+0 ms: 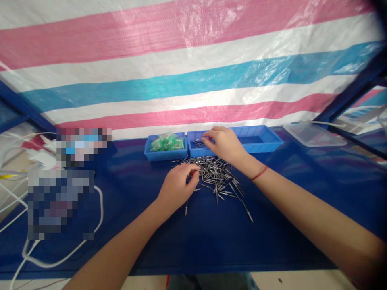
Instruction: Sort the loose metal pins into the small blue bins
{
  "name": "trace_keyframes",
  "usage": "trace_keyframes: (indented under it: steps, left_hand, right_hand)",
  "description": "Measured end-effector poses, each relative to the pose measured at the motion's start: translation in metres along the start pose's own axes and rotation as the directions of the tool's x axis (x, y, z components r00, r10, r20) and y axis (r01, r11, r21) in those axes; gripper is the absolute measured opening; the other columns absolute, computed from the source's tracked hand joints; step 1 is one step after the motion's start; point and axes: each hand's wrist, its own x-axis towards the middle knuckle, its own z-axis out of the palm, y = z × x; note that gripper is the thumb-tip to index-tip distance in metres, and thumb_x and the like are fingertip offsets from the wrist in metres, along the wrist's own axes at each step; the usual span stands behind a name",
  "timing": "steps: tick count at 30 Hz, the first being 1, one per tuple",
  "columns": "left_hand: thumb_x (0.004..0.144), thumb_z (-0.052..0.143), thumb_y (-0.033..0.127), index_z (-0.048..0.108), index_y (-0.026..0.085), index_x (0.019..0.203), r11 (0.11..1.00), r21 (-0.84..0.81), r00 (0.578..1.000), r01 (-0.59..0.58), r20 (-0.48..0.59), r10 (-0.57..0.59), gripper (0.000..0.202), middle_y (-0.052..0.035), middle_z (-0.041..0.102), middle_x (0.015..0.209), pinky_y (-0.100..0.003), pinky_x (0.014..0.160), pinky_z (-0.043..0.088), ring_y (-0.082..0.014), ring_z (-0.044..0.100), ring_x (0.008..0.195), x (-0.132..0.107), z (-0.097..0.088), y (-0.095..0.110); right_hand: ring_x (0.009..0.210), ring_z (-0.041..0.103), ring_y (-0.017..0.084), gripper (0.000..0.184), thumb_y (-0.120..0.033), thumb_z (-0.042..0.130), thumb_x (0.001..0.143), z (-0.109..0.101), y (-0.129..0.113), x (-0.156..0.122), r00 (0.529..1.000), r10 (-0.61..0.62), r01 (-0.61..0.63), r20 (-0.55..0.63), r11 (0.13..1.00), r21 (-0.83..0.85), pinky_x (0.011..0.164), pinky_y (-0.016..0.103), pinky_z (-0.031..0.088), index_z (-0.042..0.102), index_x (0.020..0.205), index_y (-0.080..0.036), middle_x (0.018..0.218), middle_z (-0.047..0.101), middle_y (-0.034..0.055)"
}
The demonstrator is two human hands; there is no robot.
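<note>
The loose rivets (214, 174) lie in a heap on the table (226, 245), about midway between its left and right ends and closer to the far edge than to the near one. My left hand (183, 180) is the nearer to them: its fingertips are at the heap's left side, so most of the rivets lie to the right of it. Thumb and forefinger there are bent toward each other, but I cannot tell whether a rivet is pinched between them. The rivets point every way; one stray (248, 211) sticks out toward the near right corner, its long axis slanting that way, and another (186, 207) lies just below my left hand, pointing roughly at the near edge. My right hand (225, 145) is beyond the heap, over the left part of the long blue bin (273, 141), which runs along the far edge. Its thumb and forefinger are brought together above a few rivets in that bin (198, 143); whether they grip one is too small to make out. From that hand the heap lies toward the near edge. The small blue bin (166, 155) of green packets (167, 142) stands just left of the long one.
</note>
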Motion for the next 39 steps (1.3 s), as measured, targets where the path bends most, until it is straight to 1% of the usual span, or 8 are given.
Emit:
trace_keyframes:
  steps: [4,8,14,19,23,30,35,39]
  left_hand:
    - [0.087,0.052,0.019,0.064,0.019,0.098,0.989,0.112,0.991,-0.097,0.104,0.085,0.017,-0.0036,0.068,0.092,-0.031,0.077,0.043,-0.0184,0.06,0.085,0.0,-0.003,0.001]
    - [0.089,0.052,0.025,0.066,0.021,0.095,0.947,0.227,0.949,-0.228,0.269,0.164,0.016,-0.0035,0.067,0.093,-0.034,0.079,0.04,-0.0193,0.058,0.088,0.0,-0.006,0.005]
    - [0.091,0.052,0.032,0.067,0.023,0.094,0.93,0.29,0.937,-0.228,0.324,0.129,0.018,-0.0026,0.064,0.098,-0.034,0.078,0.037,-0.019,0.056,0.089,-0.003,-0.004,0.007]
    - [0.092,0.05,0.029,0.064,0.021,0.088,0.924,0.313,0.946,-0.218,0.302,0.121,0.016,-0.0038,0.063,0.1,-0.033,0.076,0.036,-0.0197,0.054,0.091,-0.006,0.002,0.012]
    - [0.095,0.043,0.029,0.06,0.019,0.092,0.933,0.317,0.972,-0.169,0.213,0.104,0.02,-0.0056,0.066,0.1,-0.035,0.078,0.034,-0.0209,0.055,0.094,-0.006,0.001,0.013]
    - [0.095,0.046,0.028,0.061,0.02,0.095,0.999,0.02,0.998,-0.039,0.058,0.038,0.017,-0.0022,0.068,0.095,-0.03,0.081,0.04,-0.0173,0.061,0.09,-0.001,-0.007,0.011]
    - [0.087,0.057,0.024,0.061,0.02,0.1,0.975,-0.216,0.994,0.049,-0.084,-0.069,0.014,-0.0009,0.069,0.094,-0.025,0.078,0.047,-0.0136,0.063,0.082,-0.002,-0.004,0.016]
    - [0.086,0.059,0.029,0.063,0.02,0.097,0.94,-0.32,0.985,0.12,-0.078,-0.152,0.015,-0.0005,0.069,0.091,-0.024,0.073,0.049,-0.0132,0.063,0.079,-0.001,-0.004,0.016]
  right_hand:
    - [0.078,0.061,0.021,0.026,-0.032,0.052,0.088,-0.006,-0.008,-0.01,1.0,0.028,-0.026,-0.009,0.994,0.108,0.073,0.035,0.045,0.071,0.094,-0.015,0.082,0.068,0.0093]
    - [0.071,0.059,0.017,0.023,-0.028,0.053,0.088,-0.024,-0.019,-0.04,0.998,0.056,-0.06,0.021,0.958,0.279,0.069,0.03,0.045,0.07,0.097,-0.015,0.08,0.066,0.0055]
    - [0.067,0.057,0.014,0.019,-0.027,0.053,0.088,-0.036,-0.031,-0.068,0.985,0.11,-0.155,0.133,0.905,0.397,0.063,0.028,0.044,0.069,0.089,-0.018,0.086,0.069,0.0042]
    - [0.068,0.057,0.016,0.018,-0.023,0.051,0.088,-0.038,-0.042,-0.071,0.977,-0.033,-0.057,0.209,0.912,0.407,0.065,0.03,0.042,0.068,0.081,-0.02,0.079,0.068,0.0037]
    - [0.072,0.058,0.017,0.015,-0.024,0.053,0.088,-0.035,-0.041,-0.073,0.961,-0.073,-0.039,0.268,0.92,0.389,0.067,0.03,0.043,0.067,0.084,-0.02,0.078,0.066,0.0042]
    - [0.073,0.059,0.016,0.02,-0.024,0.048,0.091,-0.027,-0.037,-0.075,0.943,-0.071,-0.08,0.326,0.9,0.429,0.066,0.028,0.043,0.066,0.082,-0.02,0.079,0.066,0.0035]
    - [0.07,0.059,0.015,0.02,-0.029,0.05,0.09,-0.027,-0.041,-0.075,0.943,-0.022,-0.177,0.331,0.811,0.557,0.061,0.027,0.043,0.066,0.083,-0.02,0.083,0.068,0.0027]
    - [0.07,0.06,0.014,0.02,-0.03,0.051,0.09,-0.027,-0.045,-0.076,0.949,0.028,-0.235,0.315,0.73,0.642,0.062,0.026,0.045,0.067,0.085,-0.019,0.085,0.069,0.003]
